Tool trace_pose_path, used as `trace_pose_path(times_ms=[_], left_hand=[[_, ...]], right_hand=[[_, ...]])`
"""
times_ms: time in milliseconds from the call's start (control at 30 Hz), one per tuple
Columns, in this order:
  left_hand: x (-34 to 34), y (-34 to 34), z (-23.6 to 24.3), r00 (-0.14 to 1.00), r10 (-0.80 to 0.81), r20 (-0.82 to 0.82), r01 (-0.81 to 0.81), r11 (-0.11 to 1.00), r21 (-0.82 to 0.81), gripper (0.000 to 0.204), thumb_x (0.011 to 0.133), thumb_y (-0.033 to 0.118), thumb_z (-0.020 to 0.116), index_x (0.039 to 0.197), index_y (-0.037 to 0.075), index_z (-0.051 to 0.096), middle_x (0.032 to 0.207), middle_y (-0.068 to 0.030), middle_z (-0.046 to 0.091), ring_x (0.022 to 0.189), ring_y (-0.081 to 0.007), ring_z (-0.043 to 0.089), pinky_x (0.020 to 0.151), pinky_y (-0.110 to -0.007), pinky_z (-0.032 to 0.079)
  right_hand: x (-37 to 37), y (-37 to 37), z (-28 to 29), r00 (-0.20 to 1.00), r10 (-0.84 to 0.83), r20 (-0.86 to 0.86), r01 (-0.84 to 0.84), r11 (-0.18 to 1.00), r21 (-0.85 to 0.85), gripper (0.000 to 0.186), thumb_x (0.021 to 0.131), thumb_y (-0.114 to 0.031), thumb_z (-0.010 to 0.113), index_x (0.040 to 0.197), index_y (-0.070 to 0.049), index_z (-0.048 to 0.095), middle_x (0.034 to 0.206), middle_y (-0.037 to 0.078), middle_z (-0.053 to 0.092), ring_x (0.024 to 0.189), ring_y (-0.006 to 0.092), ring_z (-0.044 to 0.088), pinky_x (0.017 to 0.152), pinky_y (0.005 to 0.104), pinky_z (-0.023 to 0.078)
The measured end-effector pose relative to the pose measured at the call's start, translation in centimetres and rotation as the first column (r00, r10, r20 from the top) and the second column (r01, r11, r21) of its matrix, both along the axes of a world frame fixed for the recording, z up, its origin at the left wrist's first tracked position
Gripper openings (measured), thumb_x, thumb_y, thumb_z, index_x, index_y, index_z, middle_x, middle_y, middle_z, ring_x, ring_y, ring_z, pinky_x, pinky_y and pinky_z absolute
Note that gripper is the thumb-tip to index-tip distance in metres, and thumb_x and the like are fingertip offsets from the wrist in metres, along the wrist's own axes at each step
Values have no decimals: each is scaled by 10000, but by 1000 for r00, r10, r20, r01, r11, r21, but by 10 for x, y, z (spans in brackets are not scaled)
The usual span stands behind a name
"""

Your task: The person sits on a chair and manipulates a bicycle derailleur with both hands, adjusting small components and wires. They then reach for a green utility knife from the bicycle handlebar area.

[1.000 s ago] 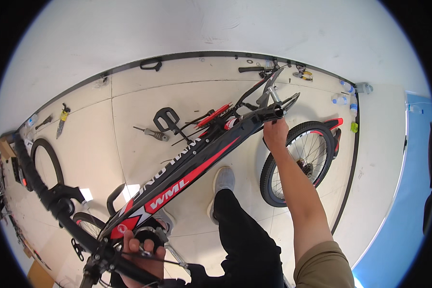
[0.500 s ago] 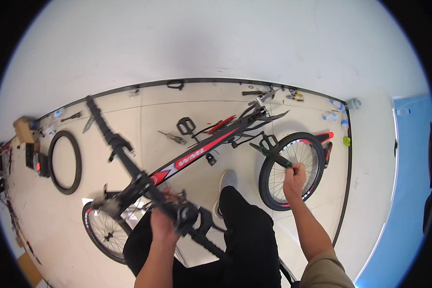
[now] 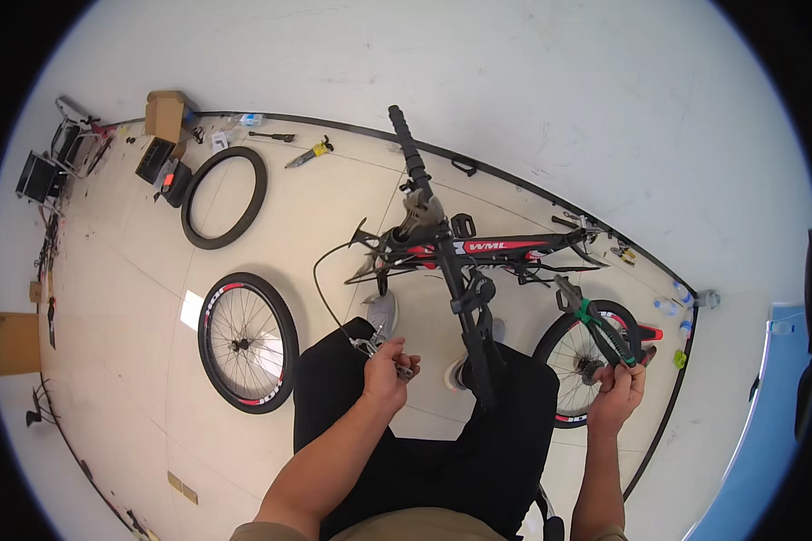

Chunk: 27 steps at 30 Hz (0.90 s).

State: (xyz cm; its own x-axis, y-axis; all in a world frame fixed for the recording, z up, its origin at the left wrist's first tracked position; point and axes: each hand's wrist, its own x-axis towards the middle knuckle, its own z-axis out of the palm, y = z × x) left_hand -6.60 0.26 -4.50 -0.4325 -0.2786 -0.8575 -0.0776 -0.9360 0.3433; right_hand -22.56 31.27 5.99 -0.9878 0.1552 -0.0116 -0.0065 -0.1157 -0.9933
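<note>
My left hand (image 3: 386, 377) is closed on a small silver metal part (image 3: 405, 369), apparently a brake caliper. A thin black cable (image 3: 320, 281) loops from it to the front of the bicycle. The red and black bicycle frame (image 3: 532, 244) leans away from me, its black handlebar (image 3: 465, 293) crossing in front of my legs. Off to the right, my right hand (image 3: 613, 401) grips green-handled pliers (image 3: 604, 334) by the handle ends. Their jaws point up and to the left, over the rear wheel (image 3: 573, 370). My fingers partly hide the silver part.
A loose wheel (image 3: 289, 347) and a bare tire (image 3: 260, 185) lie on the left. Beyond them are a cardboard box (image 3: 164, 117) and a yellow-handled tool (image 3: 309, 153). Plastic bottles (image 3: 666, 307) and tools (image 3: 622, 255) line the wall at the right.
The view has swung left. My left hand has come out from behind the handlebar, now left of it with the silver part. The pliers have tilted up more, and the handlebar has turned.
</note>
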Motion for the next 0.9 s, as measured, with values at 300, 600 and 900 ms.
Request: trace_pose_path(times_ms=[300,600,900], left_hand=[[34,-6,37,955,-30,-295,21,999,-32,311,949,212,569,1201,32,537,637,-22,483,741,-241,586,691,-395,461],[90,-21,77,820,-132,-557,149,989,-15,374,979,372,571,1217,84,559,858,-45,646,829,-198,609,725,-365,480],[83,-8,82,846,-134,-516,87,990,-114,376,981,486,522,1023,123,611,954,-25,654,901,-204,628,807,-362,487]], right_hand=[[67,-40,67,983,156,-95,-171,970,-175,108,936,4,511,871,-60,455,783,35,525,635,143,512,660,363,513],[186,-100,35,865,454,214,-328,834,-444,91,895,44,498,947,-22,533,899,103,610,692,205,620,690,385,564],[217,-129,-16,739,632,234,-531,760,-375,52,940,8,509,986,-7,529,808,111,614,708,158,599,697,279,504]])
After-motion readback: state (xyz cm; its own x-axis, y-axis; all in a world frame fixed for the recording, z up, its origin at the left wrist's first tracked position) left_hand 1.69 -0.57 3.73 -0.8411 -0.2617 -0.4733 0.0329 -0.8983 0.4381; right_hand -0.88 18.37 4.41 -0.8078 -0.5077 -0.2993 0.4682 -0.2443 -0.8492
